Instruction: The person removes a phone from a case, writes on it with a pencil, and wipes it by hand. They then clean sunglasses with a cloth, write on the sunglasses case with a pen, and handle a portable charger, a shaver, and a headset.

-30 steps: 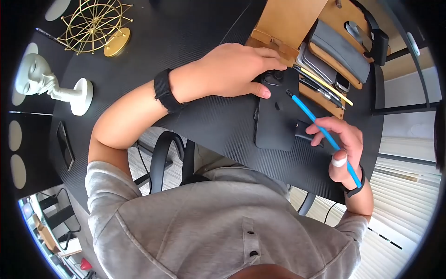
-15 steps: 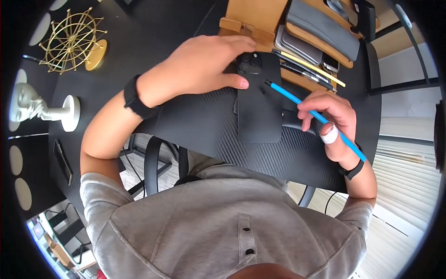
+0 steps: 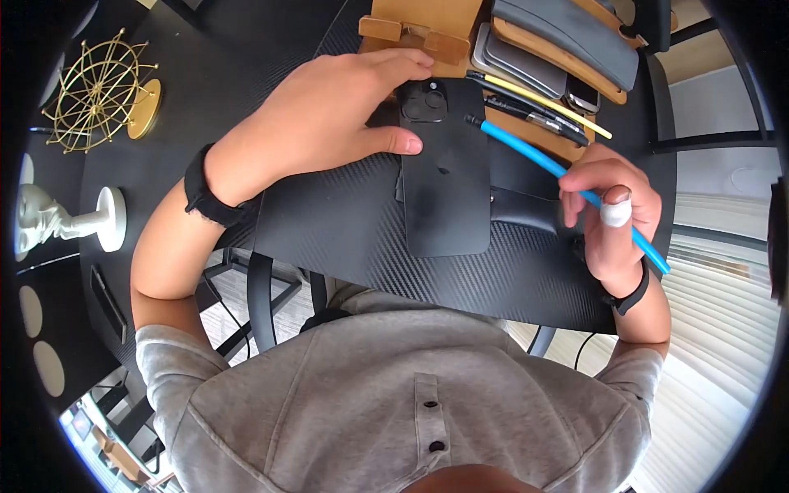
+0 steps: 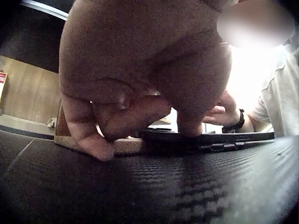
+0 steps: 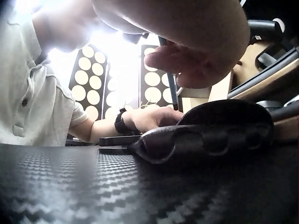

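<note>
In the head view a black phone [image 3: 448,193] lies back up on the desk, its camera bump at the far left corner. My left hand [image 3: 329,111] lies beside that corner, its fingers reaching along the phone's far end and the thumb over its left edge. In the left wrist view a fingertip [image 4: 103,151] rests on the desk and the thumb reaches the phone. My right hand [image 3: 620,205] holds a blue pencil [image 3: 526,152] slantwise, with its black end over the phone's upper right side. White tape wraps the right thumb.
Right of the phone lies a black pouch-like item [image 3: 526,205]. Beyond stands a wooden organizer [image 3: 436,45] with a yellow pencil [image 3: 551,107], black pens [image 3: 534,119] and a grey case [image 3: 567,41]. A gold Ferris wheel model [image 3: 99,90] and a white figurine [image 3: 107,218] stand at left.
The head view has shifted, carrying the desk items leftward. My right hand has drawn farther right from the phone, and the pencil's black end sits nearer its right edge. The left hand stays by the phone.
</note>
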Demonstrator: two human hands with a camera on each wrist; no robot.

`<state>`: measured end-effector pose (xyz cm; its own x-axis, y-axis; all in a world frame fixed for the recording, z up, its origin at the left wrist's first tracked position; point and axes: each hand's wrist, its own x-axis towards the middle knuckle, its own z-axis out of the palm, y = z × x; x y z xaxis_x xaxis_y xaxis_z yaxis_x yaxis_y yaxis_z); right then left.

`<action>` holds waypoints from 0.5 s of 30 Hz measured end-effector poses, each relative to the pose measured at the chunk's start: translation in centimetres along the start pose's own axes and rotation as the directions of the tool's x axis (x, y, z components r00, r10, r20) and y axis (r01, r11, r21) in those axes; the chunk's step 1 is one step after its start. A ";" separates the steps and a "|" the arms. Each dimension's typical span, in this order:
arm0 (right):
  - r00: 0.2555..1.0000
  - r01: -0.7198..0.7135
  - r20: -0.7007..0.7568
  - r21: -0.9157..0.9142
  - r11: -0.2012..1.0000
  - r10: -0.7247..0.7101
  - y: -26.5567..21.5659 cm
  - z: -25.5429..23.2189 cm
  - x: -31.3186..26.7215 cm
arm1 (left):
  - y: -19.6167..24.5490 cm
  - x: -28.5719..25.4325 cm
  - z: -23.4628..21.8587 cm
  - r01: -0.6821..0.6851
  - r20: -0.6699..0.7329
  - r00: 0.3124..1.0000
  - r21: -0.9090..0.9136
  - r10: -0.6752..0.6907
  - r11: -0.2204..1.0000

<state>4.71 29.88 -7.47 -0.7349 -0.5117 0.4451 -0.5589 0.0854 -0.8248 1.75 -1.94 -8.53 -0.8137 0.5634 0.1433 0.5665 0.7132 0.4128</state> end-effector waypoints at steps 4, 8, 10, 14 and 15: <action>0.999 0.026 -0.022 -0.053 0.998 -0.027 0.1 -0.6 0.0 | -0.3 0.0 0.1 -0.029 -0.010 1.000 0.015 0.029 0.999; 0.998 0.004 -0.061 -0.042 0.999 -0.007 -0.2 -0.1 0.5 | -0.3 0.1 -0.3 -0.040 -0.009 0.999 -0.012 0.040 0.999; 0.998 -0.023 -0.051 -0.032 0.999 0.022 -0.3 0.2 0.7 | -0.2 0.1 -0.2 -0.037 -0.006 0.999 -0.014 0.037 0.999; 0.996 -0.072 0.039 -0.080 0.994 0.075 -0.1 -0.7 0.5 | -0.3 0.0 0.1 -0.040 -0.004 0.999 -0.023 0.040 0.999; 0.999 0.016 0.030 -0.020 1.000 -0.016 0.5 -0.8 0.4 | -0.5 0.0 0.1 -0.056 -0.013 0.998 -0.009 0.056 0.998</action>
<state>3.82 30.39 -7.37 -0.7141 -0.5387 0.4471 -0.5782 0.0937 -0.8105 1.45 -2.24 -8.87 -0.7825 0.5966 0.1781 0.6099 0.6770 0.4119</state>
